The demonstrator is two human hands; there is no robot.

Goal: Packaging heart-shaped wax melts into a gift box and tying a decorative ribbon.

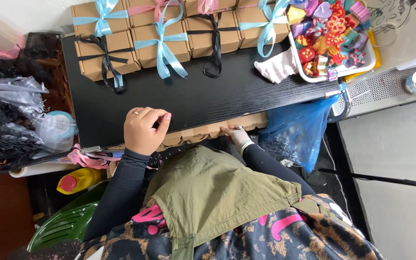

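Left hand: your left hand (144,130) sits at the near edge of the worktop (203,94), fingers curled into a loose fist, ring on one finger. It rests on the cardboard (203,132); I can't tell if it actually grips it.
Right hand: your right hand (234,133) is just under the near edge, right of centre, white wrap on it, fingertips touching the cardboard. Mostly hidden, so how far it is open I can't tell.
Cardboard: flat brown strip, lies along the near edge, pokes out between your two hands, partly under the lip of the worktop.
Boxes: brown boxes (164,43) line the far edge in two rows, packed side by side, tied with light blue, black and pink ribbons.
Tray: white tray (369,62) at the far right corner, full of coloured soaps (328,33), hearts and flowers among them.
Cloth: white cloth (278,67) just left of the tray, touching it.
Bag: blue bag (297,127) hangs off the right end of the worktop, near your right hand.
Left side: clear bags with black filler (6,115) beside the left edge, tape roll (61,125) near the near left corner.
Below: yellow bottle (78,180) with a red cap and a green bin (68,224) down by your left arm.
You: green apron (213,192) over dark sleeves.
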